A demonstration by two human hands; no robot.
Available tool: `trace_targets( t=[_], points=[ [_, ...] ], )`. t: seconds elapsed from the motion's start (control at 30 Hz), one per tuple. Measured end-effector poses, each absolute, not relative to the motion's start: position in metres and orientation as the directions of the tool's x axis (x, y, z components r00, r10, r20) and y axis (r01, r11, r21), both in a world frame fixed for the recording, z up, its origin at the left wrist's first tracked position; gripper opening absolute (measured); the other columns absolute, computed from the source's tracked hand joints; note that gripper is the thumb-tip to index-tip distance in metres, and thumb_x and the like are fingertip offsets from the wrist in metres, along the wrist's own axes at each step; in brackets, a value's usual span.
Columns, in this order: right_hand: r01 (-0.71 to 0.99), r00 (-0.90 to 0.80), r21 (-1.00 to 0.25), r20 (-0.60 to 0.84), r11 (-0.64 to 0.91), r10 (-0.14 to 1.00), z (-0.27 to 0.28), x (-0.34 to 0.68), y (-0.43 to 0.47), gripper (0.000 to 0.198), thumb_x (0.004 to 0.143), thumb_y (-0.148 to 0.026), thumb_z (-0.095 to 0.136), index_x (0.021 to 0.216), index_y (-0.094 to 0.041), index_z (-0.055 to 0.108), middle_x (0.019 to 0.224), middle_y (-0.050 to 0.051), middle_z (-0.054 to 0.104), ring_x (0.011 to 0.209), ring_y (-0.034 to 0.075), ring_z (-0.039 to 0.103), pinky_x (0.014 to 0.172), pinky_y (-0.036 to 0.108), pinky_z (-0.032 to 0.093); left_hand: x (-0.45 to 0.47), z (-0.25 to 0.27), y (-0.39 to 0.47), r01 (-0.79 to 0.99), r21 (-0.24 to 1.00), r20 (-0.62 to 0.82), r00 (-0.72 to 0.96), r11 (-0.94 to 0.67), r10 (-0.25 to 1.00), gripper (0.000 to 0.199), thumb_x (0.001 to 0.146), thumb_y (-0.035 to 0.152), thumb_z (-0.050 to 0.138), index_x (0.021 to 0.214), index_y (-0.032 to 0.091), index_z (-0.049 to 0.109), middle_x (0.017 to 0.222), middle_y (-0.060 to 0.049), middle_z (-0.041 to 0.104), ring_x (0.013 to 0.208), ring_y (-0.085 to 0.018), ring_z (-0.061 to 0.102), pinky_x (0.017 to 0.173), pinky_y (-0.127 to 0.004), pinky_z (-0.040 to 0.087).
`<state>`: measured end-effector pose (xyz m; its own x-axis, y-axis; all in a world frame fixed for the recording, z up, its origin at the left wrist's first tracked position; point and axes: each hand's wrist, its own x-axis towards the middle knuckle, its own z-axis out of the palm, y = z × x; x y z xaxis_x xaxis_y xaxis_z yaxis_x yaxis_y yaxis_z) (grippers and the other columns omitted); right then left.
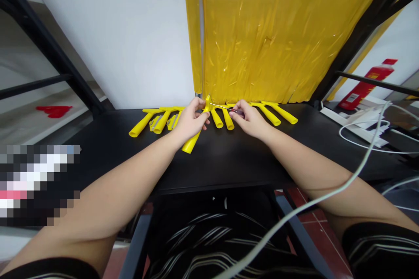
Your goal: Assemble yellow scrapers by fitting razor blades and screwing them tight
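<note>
Yellow and hollow-ended, one handled piece (191,144) is clamped in the fingers of the left hand (193,118), tilted over the black table (216,170). The right hand (247,118) has its fingers closed on a thin-shafted tool (223,107), its tip at that piece's head; whether they touch, I cannot tell. Similar yellow handles (271,115) line the table's back edge, below yellow sheeting (262,39).

Handled tools (271,113) in row along back edge of tabletop (225,165); sheeting (262,39) behind. Held tool (191,143) in left hand (191,118), mid-row; right hand (248,118) just right. Bottle (366,85) near back right corner.
</note>
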<state>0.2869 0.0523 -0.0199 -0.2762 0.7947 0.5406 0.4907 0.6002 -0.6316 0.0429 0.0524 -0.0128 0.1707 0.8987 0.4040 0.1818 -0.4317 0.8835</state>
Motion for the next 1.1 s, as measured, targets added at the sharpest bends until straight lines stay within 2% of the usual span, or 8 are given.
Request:
trace_targets(
  t=[0.1,0.2,0.4,0.53,0.7,0.83,0.97,1.1],
  points=[
    [0.517,-0.238,-0.574,0.616,0.635,0.751,-0.017,0.284,0.045,0.029,0.100,-0.050,0.063,0.090,-0.025,0.052,0.070,-0.003,0.050,0.063,0.016,0.043,0.065,0.031,0.037,0.042,-0.012,0.051,0.197,0.869,0.426,0.173,-0.455,0.888,0.027,0.086,0.019,0.067,0.106,0.022,0.049,0.133,-0.011,0.062,0.062,-0.005,0.066,0.045,-0.016,0.053],
    [0.472,-0.184,-0.629,0.615,0.618,0.767,-0.016,0.279,0.045,0.037,0.099,-0.055,0.062,0.083,-0.023,0.056,0.068,-0.002,0.049,0.062,0.016,0.042,0.061,0.031,0.035,0.040,-0.012,0.051,0.235,0.831,0.466,0.203,-0.504,0.861,0.025,0.089,0.023,0.065,0.108,0.022,0.049,0.135,-0.011,0.061,0.065,-0.008,0.069,0.046,-0.019,0.054],
    [0.001,-0.338,-0.980,0.185,0.197,0.923,-0.011,0.273,0.045,0.051,0.093,-0.067,0.068,0.075,-0.025,0.046,0.057,-0.010,0.022,0.048,0.009,0.016,0.046,0.025,0.018,0.035,-0.015,0.052,0.245,0.778,0.537,0.217,-0.578,0.815,0.027,0.092,0.027,0.067,0.116,0.024,0.056,0.120,-0.008,0.068,0.070,-0.012,0.070,0.049,-0.020,0.052],
    [-0.142,-0.457,-0.990,0.089,0.026,0.885,-0.003,0.274,0.038,0.049,0.095,-0.059,0.072,0.075,-0.025,0.044,0.059,-0.012,0.020,0.048,0.007,0.012,0.043,0.022,0.016,0.028,-0.014,0.053,0.276,0.727,0.586,0.228,-0.628,0.778,0.036,0.093,0.030,0.070,0.127,0.024,0.060,0.086,-0.001,0.069,0.068,-0.014,0.067,0.057,-0.023,0.051],
    [-0.115,-0.523,-0.993,0.040,-0.024,0.852,-0.005,0.271,0.039,0.047,0.098,-0.059,0.067,0.075,-0.025,0.044,0.059,-0.011,0.019,0.049,0.009,0.014,0.043,0.022,0.017,0.019,-0.006,0.052,0.452,0.505,0.687,0.305,-0.735,0.660,0.032,0.092,0.028,0.069,0.122,0.022,0.060,0.089,-0.001,0.065,0.073,-0.014,0.061,0.067,-0.026,0.050],
    [0.134,-0.476,-0.964,0.142,0.231,0.868,-0.013,0.273,0.046,0.041,0.101,-0.056,0.059,0.077,-0.023,0.055,0.063,-0.004,0.041,0.052,0.013,0.034,0.050,0.027,0.031,0.018,-0.007,0.056,0.502,0.531,0.626,0.310,-0.683,0.715,0.030,0.092,0.027,0.068,0.119,0.022,0.055,0.099,-0.003,0.065,0.080,-0.014,0.063,0.066,-0.023,0.051],
    [0.469,-0.627,-0.602,0.288,0.646,0.723,-0.015,0.281,0.046,0.027,0.097,-0.040,0.065,0.079,-0.020,0.070,0.083,0.004,0.060,0.071,0.017,0.054,0.068,0.032,0.042,0.016,-0.012,0.069,0.375,0.766,0.500,0.165,-0.522,0.851,0.061,0.087,0.023,0.071,0.140,0.025,0.041,0.111,-0.006,0.062,0.077,-0.013,0.068,0.064,-0.025,0.059],
    [0.546,-0.748,-0.387,0.175,0.743,0.640,-0.016,0.283,0.040,0.020,0.095,-0.032,0.070,0.079,-0.020,0.070,0.080,0.003,0.063,0.070,0.017,0.055,0.067,0.031,0.040,0.013,-0.016,0.077,0.211,0.922,0.316,0.070,-0.324,0.946,0.083,0.089,0.017,0.069,0.155,0.031,0.021,0.093,0.002,0.060,0.070,-0.015,0.071,0.069,-0.034,0.065]
  ],
)
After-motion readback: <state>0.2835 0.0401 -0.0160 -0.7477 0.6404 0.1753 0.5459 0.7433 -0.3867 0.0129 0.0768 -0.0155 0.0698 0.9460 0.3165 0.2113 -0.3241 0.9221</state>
